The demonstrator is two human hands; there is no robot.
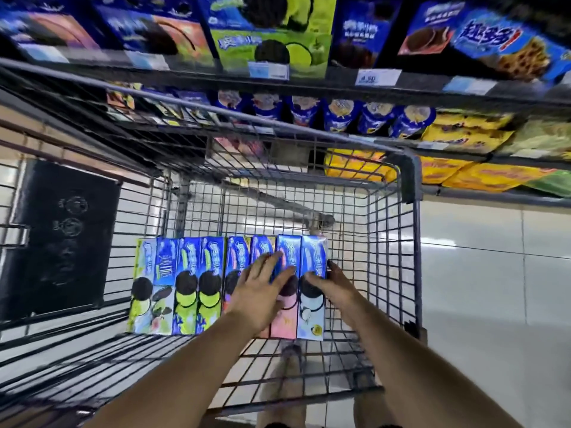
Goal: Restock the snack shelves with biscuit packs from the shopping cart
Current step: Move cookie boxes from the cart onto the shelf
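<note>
Several biscuit packs (188, 285) stand side by side in a row on the floor of the wire shopping cart (411, 242). Both arms reach down into the cart. My left hand (262, 288) lies with straight, spread fingers across the tops of the pink-fronted packs near the right end of the row. My right hand (332, 284) grips the rightmost pack (312, 316), a blue one with a white lower front, thumb on its face and fingers round its right side. The snack shelves (309, 78) stand beyond the cart.
The shelves hold blue and green biscuit boxes (272, 54) on the top level, blue tubs (340, 114) and yellow bags (469, 132) lower down. A dark panel (61, 239) hangs on the cart's left side. Tiled floor (494, 288) lies to the right.
</note>
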